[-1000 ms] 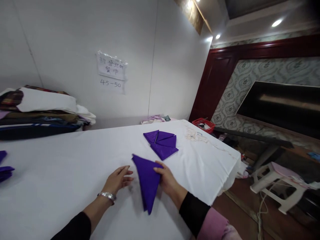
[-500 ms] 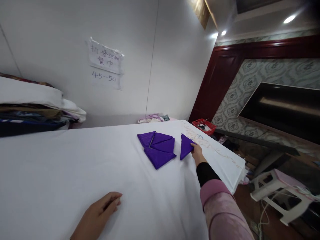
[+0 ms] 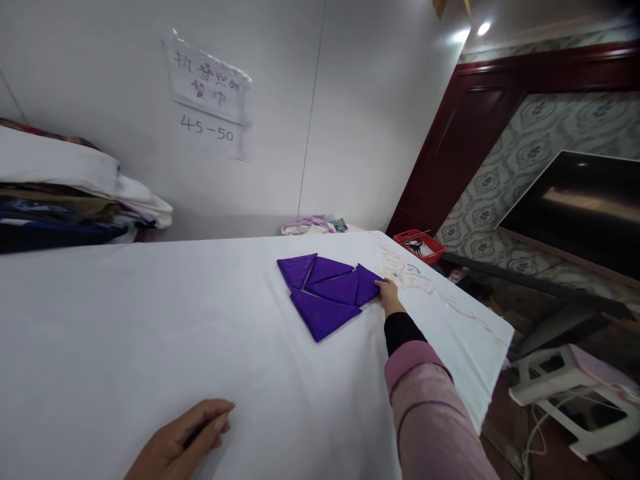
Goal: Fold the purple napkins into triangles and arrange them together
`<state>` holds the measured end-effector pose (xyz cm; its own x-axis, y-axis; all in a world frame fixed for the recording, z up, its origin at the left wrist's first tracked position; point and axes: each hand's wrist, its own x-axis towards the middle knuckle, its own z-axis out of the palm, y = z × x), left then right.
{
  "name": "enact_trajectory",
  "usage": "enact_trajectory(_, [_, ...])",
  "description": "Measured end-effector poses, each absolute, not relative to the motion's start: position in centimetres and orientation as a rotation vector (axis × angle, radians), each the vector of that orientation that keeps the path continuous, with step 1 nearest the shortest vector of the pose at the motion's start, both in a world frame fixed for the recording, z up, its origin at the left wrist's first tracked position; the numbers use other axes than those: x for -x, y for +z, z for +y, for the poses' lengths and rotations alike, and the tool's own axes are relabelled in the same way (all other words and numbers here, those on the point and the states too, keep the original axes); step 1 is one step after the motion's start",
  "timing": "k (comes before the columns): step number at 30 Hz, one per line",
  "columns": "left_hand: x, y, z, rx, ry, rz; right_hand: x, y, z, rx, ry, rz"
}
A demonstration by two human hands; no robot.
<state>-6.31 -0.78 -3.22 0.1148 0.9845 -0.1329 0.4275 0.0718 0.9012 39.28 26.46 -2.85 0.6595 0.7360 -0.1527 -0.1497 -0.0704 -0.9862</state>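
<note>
My right hand pinches the outer corner of a purple triangular folded napkin, which lies against the right end of a group of similar pieces. In that group are a left triangle, a rear piece, a middle piece and a larger front triangle. Narrow gaps show between some of them. Over the white cloth, nearer to me, my left hand is closed, its thumb against the curled fingers, with nothing seen in it.
A white tablecloth covers the table. Folded clothes are stacked at the far left. Crumpled cloths and a red basket sit at the back. To the right stands a white stool. A handwritten sign hangs on the wall.
My right hand has moved the pinched triangle leftward, closing the gap to the other purple pieces. My left hand stays low over the cloth, still closed. The view has shifted slightly.
</note>
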Motion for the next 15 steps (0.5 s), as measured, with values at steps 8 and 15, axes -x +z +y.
enact_trajectory(8, [6.53,-4.00,-0.66,-1.449,0.828,1.440,-39.36,-2.39,25.68,1.476,0.814,-0.564])
enact_trajectory(15, [6.45,-3.71,-0.66,-1.417,0.820,1.464,-39.48,-2.71,25.37,1.524,0.770,-0.614])
